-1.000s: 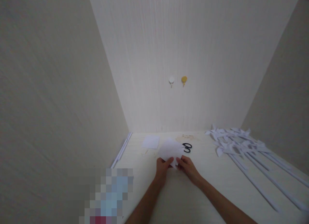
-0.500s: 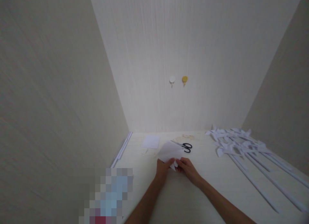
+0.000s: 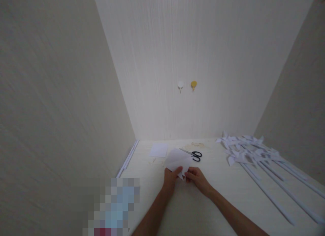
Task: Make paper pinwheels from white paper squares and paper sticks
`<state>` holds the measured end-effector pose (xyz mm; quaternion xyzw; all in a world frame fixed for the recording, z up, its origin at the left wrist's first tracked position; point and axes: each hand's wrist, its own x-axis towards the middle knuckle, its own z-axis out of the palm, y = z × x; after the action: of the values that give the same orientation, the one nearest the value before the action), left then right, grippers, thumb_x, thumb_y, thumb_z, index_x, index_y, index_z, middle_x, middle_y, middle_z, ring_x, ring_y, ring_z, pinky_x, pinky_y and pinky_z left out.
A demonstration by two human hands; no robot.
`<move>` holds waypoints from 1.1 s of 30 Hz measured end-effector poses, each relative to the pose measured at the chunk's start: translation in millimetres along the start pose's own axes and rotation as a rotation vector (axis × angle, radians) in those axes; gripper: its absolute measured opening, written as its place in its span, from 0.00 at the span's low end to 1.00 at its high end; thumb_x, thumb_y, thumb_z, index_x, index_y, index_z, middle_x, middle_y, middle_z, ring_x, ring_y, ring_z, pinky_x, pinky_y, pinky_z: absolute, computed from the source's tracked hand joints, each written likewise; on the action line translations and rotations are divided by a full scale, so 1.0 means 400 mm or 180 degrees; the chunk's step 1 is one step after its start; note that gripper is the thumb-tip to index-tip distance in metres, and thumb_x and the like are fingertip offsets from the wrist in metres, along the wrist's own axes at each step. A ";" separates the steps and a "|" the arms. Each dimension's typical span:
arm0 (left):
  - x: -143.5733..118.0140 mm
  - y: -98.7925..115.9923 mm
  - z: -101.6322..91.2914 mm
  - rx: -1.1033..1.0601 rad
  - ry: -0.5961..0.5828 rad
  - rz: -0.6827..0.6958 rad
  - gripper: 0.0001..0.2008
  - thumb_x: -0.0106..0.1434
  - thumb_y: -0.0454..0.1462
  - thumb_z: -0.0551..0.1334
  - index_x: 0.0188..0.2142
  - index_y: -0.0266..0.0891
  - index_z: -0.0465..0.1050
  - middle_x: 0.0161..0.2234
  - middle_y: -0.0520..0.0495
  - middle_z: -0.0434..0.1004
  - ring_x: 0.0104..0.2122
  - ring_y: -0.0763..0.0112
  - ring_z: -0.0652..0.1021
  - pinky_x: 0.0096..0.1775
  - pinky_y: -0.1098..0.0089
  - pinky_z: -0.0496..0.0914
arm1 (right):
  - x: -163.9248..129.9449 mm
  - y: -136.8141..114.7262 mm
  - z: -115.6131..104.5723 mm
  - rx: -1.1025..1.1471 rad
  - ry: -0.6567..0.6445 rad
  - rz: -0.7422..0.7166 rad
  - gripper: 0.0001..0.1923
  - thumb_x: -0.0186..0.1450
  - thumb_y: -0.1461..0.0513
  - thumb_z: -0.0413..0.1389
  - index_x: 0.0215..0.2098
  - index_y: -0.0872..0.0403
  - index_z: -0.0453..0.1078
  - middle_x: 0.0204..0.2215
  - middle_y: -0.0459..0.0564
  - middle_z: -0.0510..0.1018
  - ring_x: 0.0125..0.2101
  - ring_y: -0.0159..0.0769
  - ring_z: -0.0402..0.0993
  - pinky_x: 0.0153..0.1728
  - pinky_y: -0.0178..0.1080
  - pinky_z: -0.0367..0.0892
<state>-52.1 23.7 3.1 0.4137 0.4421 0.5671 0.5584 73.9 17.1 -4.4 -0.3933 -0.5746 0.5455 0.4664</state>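
Note:
A white sheet of paper [image 3: 177, 158] is held above the table, with a slit or fold near its lower edge. My left hand [image 3: 172, 176] is closed on its lower left side, thumb on top. At the lower right corner, my right hand [image 3: 195, 177] pinches a small flap of the same sheet between thumb and fingers. Black-handled scissors [image 3: 196, 156] lie just beyond the sheet, their blades partly covered by it. A flat square of white paper [image 3: 158, 150] rests behind and to the left.
White paper pinwheels [image 3: 241, 149] on rolled paper sticks [image 3: 271, 193] are heaped at the right. More paper rolls [image 3: 128, 158] lie along the left wall. Two hooks, one white [image 3: 180, 85] and one yellow [image 3: 193, 84], are on the back wall. A blurred-out patch [image 3: 116, 209] covers the lower left.
My right hand has shifted slightly away from my left thumb, and the small flap between them shows more. The sheet stays in nearly the same spot.

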 end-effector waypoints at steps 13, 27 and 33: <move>0.009 -0.014 -0.004 -0.0052 0.0145 0.0019 0.11 0.39 0.38 0.66 0.20 0.31 0.70 0.16 0.48 0.70 0.16 0.73 0.68 0.19 0.72 0.62 | -0.001 -0.002 -0.002 -0.0018 -0.0143 -0.0040 0.11 0.50 0.56 0.53 0.19 0.57 0.69 0.13 0.43 0.69 0.16 0.26 0.62 0.20 0.31 0.57; 0.013 -0.019 -0.004 -0.0189 0.0061 -0.0006 0.12 0.39 0.39 0.67 0.18 0.31 0.69 0.15 0.50 0.69 0.16 0.74 0.68 0.20 0.72 0.61 | -0.005 0.001 -0.003 -0.0470 -0.0147 -0.0117 0.17 0.55 0.54 0.50 0.21 0.57 0.71 0.12 0.44 0.68 0.15 0.27 0.62 0.20 0.31 0.58; 0.009 -0.015 -0.003 -0.0169 0.0072 -0.0049 0.11 0.39 0.38 0.66 0.18 0.31 0.69 0.15 0.50 0.69 0.15 0.75 0.67 0.18 0.73 0.60 | -0.005 -0.008 0.001 -0.0684 -0.0078 -0.0119 0.16 0.55 0.54 0.50 0.20 0.58 0.70 0.12 0.44 0.69 0.15 0.27 0.63 0.20 0.31 0.58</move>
<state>-51.7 27.2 -3.0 0.3889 0.4364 0.5789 0.5685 74.4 15.1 -1.6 -0.4236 -0.6426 0.4768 0.4246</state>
